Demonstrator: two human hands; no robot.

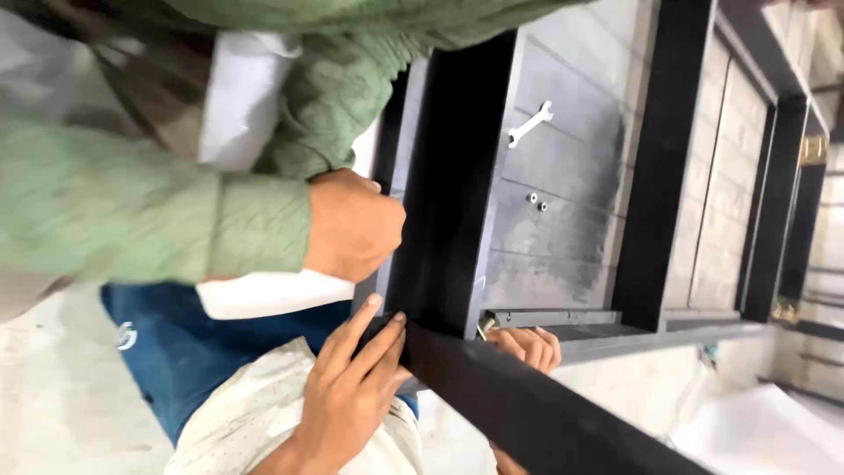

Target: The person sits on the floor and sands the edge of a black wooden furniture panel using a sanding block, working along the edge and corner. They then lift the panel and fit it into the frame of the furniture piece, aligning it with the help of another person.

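My left hand (352, 224), in a green sleeve, is closed in a fist against the edge of an upright black metal frame post (453, 176); whether it holds anything is hidden. My right arm's green sleeve (369, 26) runs along the top, with its hand out of view. A co-worker in a pale dotted shirt presses one hand (352, 387) flat on the joint where a black cross bar (527, 409) meets the post. Their other hand (527, 346) grips under that bar.
A silver open-ended wrench (530, 123) and two small bolts (536, 202) lie on the grey tiled surface (571, 246) inside the frame. More black frame bars (664, 158) stand to the right. A white panel (242, 97) sits behind my arm.
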